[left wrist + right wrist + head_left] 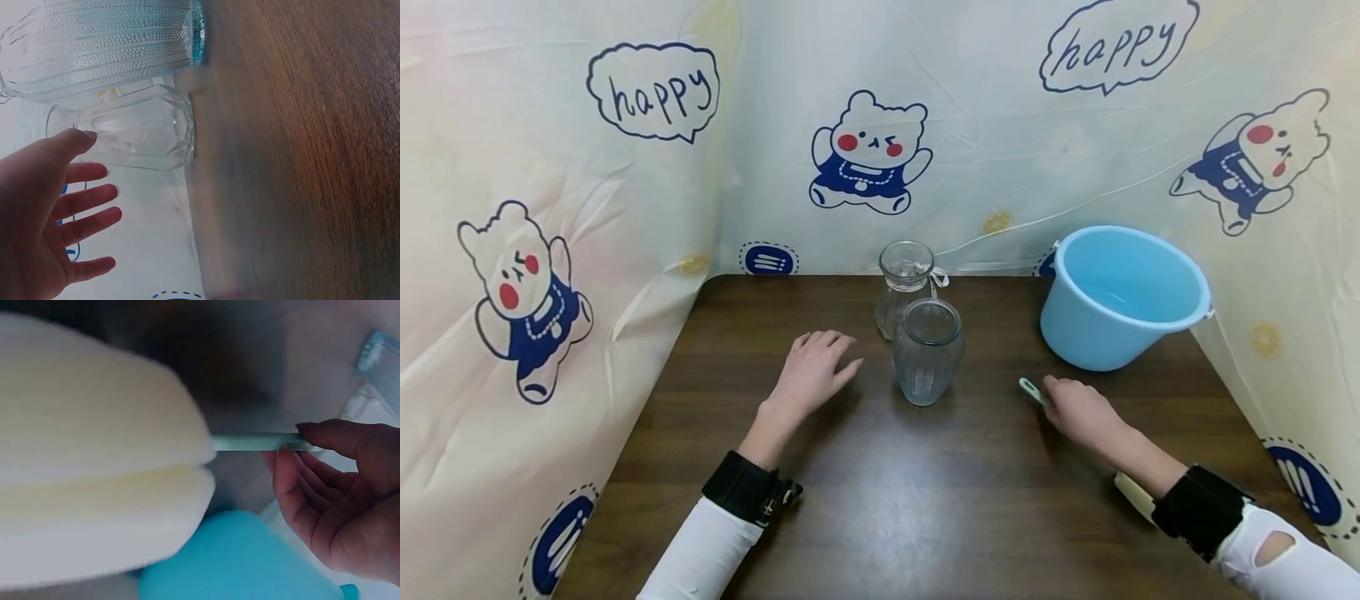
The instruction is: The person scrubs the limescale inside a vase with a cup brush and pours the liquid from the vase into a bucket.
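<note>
Between thumb and fingers my right hand (1084,417) pinches the pale green handle (250,442) of a sponge brush. Its cream sponge head (94,450) fills much of the right wrist view; in the head view only a bit (1133,497) shows below my wrist. My left hand (811,372), its fingers spread and touching nothing, is over the table left of two glass vases. The nearer bluish ribbed vase (928,354) stands upright. Behind it is a clear vase (891,308) with a white ribbon at its neck, partly hidden by the nearer one.
A light blue bucket (1112,333) stands at the back right of the brown wooden table (880,517), beyond my right hand. A pale printed curtain (985,150) hangs along the table's back and sides.
</note>
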`<state>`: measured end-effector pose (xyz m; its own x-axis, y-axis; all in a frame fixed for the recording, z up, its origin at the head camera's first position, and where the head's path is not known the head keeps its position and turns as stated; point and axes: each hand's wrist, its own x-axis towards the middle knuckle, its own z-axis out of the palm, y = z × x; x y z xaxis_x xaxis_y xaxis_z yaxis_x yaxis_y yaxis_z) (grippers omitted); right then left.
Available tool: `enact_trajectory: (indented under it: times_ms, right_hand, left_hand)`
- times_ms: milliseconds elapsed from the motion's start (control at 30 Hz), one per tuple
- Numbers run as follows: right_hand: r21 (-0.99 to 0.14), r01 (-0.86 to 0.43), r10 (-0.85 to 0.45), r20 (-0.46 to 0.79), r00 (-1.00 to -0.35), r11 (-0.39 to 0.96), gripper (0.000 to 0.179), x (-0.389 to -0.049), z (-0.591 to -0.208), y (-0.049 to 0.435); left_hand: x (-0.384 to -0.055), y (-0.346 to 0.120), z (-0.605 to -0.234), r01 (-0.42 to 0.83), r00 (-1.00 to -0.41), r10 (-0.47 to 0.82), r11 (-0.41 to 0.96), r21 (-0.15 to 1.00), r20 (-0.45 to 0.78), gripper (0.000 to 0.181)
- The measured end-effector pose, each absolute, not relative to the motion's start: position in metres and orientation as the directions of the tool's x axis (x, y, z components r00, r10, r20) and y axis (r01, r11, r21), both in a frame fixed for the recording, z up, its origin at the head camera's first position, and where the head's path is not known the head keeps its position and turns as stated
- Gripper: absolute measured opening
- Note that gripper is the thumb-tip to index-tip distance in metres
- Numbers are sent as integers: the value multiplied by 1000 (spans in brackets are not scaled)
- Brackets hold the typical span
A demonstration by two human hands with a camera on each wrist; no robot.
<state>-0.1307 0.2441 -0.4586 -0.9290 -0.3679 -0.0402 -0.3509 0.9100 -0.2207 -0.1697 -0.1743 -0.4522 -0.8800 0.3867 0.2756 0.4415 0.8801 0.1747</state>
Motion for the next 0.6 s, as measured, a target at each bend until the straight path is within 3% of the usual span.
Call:
enact_trajectory:
  times_ms: [133,367,600]
  right_hand:
    - [-242,-349,-347,49,-936,905,11,-132,-443,235]
    - [-390,-354,-317,157,-935,850,19,-135,-413,218]
    - [-440,-468,-317,375,-871,766,25,-139,-374,204]
  left_hand:
    - [-169,-174,-453,443,-879,387,878,180,277,38]
    - [-168,-174,-455,455,-872,393,870,189,293,37]
    - [-167,-175,-455,454,-874,394,870,190,286,38]
